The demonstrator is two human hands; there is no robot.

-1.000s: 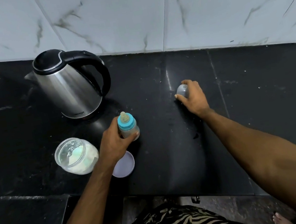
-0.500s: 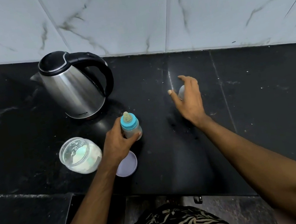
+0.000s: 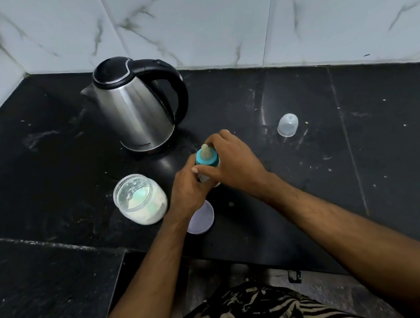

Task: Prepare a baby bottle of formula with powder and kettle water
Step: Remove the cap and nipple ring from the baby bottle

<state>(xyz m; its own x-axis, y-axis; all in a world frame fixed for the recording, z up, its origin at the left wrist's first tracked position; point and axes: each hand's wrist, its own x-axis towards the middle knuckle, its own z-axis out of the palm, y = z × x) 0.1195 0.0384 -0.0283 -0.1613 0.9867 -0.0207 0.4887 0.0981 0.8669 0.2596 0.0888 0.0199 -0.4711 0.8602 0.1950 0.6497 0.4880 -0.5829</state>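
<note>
Head view: baby bottle held upright in both hands on the black desk, just in front of the kettle.

Left hand gripped the bottle's lower body; right hand curled round the blue collar under the teat. Step in hand, by judgement: unscrewing the collar. Best done with the left hand holding the body planted on the desk while the right turns, collar kept level, teat left untouched. Powder jar stood open just left of the hands, its lid flat below the left wrist; clear cap lay well apart to the right. Desk was dark polished stone, flecked with crumbs and dust smears. Walls behind were white, grey-veined marble tile, meeting in a corner at upper left.
</note>
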